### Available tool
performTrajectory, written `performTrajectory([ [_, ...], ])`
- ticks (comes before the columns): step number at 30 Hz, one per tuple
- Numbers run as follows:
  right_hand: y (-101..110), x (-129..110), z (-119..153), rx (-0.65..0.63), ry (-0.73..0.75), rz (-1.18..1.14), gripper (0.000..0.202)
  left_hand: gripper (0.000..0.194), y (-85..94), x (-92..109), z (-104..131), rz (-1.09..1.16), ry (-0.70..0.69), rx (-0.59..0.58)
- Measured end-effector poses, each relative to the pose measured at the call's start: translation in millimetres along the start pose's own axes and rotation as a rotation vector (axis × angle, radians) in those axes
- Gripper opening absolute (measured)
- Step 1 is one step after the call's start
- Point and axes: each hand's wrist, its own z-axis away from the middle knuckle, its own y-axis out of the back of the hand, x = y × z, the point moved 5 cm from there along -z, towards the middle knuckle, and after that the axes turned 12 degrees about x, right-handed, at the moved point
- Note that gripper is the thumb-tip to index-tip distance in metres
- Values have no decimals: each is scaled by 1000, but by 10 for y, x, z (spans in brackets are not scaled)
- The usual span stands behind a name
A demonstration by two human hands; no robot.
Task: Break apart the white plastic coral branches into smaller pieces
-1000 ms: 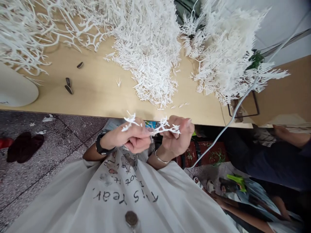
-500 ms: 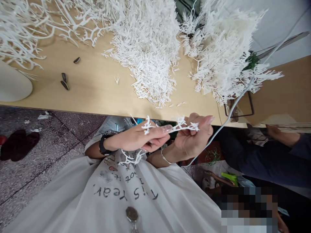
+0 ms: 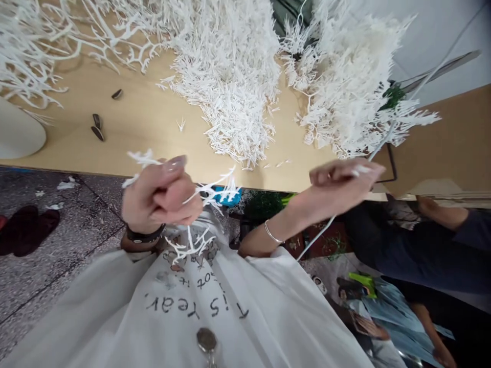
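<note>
- Left hand (image 3: pixel 163 194): curled into a fist around white twigs (image 3: pixel 220 193), whose forked ends stick out to both sides and below, above the shirt (image 3: pixel 268 306).
- Right hand (image 3: pixel 343 178): well apart, by the near edge of the table (image 3: pixel 146 117), fingers drawn together on a small white bit (image 3: pixel 360 170); blur hides how firm the pinch is.
- A snug left grip close to the stems seems best, since the thin forks look easy to snap or tangle.
- A tight fingertip pinch should stop the bit dropping.
- Farther out: a heap (image 3: pixel 238 102) of white sprigs, between loose branches (image 3: pixel 19 56) on the left and a bushier pile (image 3: pixel 345 82) on the right.
- A cord (image 3: pixel 381 145) runs near the right hand; giving it room seems wise.
</note>
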Motion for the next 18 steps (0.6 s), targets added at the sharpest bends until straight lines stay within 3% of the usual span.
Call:
performTrajectory([
  [2, -312, 186, 66, -218, 177, 276, 7, 62, -61, -24, -88, 53, -24, -98],
  [4, -532, 342, 135, -448, 297, 495, 19, 59, -75, -44, -126, 82, -57, -142],
  [6, -600, 375, 196, -547, 295, 540, 27, 58, -68, -54, -133, 95, -79, -178],
  [8, -587, 292, 303, -607, 177, 427, 24, 58, -43, -45, -143, 117, -101, -200],
  [12, -551, -26, 712, -901, -46, -31, 41, 60, 29, -31, -203, 153, -106, -162],
  [15, -493, -174, 903, -991, -28, -170, 43, 62, 26, -59, -220, 136, -67, -147],
  [18, -451, -176, 964, -1024, -7, -136, 24, 61, -13, -82, -204, 128, -55, -164],
])
